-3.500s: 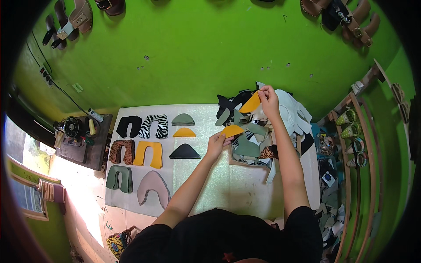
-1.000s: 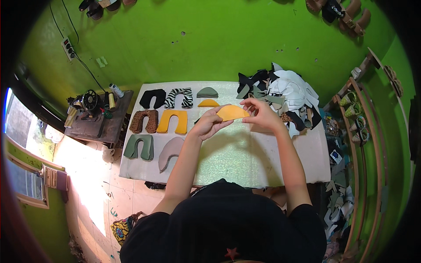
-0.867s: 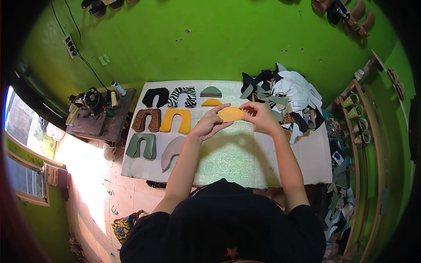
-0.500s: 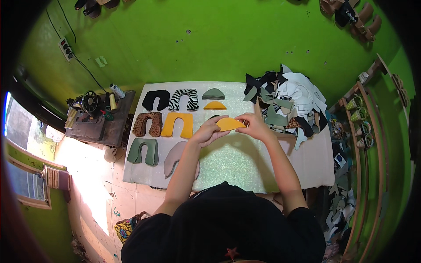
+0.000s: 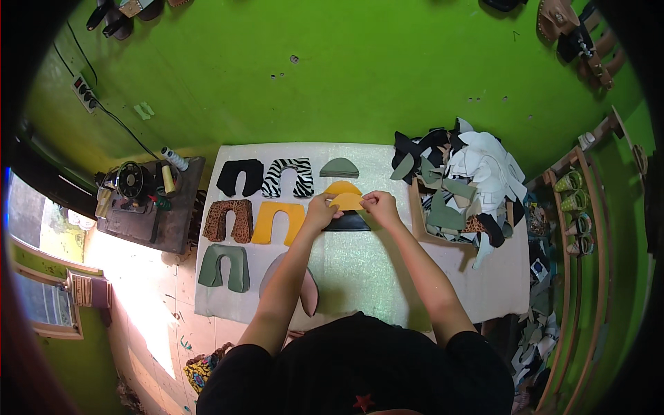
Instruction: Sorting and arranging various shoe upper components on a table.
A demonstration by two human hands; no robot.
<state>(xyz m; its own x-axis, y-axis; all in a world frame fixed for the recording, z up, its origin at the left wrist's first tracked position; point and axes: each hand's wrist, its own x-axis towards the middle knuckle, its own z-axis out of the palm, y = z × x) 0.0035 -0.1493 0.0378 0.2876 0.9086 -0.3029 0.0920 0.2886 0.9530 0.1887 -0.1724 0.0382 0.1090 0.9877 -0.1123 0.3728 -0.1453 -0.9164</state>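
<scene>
Both hands hold a yellow half-moon piece [image 5: 348,202] by its two ends. My left hand [image 5: 321,211] is closed on its left end, and my right hand [image 5: 380,207] pinches the right end. Just beyond it lies a yellow half-moon stack [image 5: 342,186], partly covered. A black half-moon piece [image 5: 349,222] rests below the hands on the table. Farther back sits a grey-green half-moon stack [image 5: 339,167]. To the left are U-shaped pieces: black [image 5: 239,178], zebra-striped [image 5: 287,178], leopard-print [image 5: 228,220], yellow [image 5: 278,222] and green [image 5: 223,268]. My left forearm partly hides a pinkish-grey curved piece [image 5: 309,294].
A box [image 5: 443,238] heaped with scraps [image 5: 477,162] stands at the table's [image 5: 373,277] back right. On the left is a sewing machine [image 5: 130,181] with thread spools. A wooden rack [image 5: 581,277] with sandals stands at the right, against the green wall.
Both hands have moved slightly away from me with the yellow piece, over the yellow stack. The black half-moon piece now shows below them. The camera view has shifted a little.
</scene>
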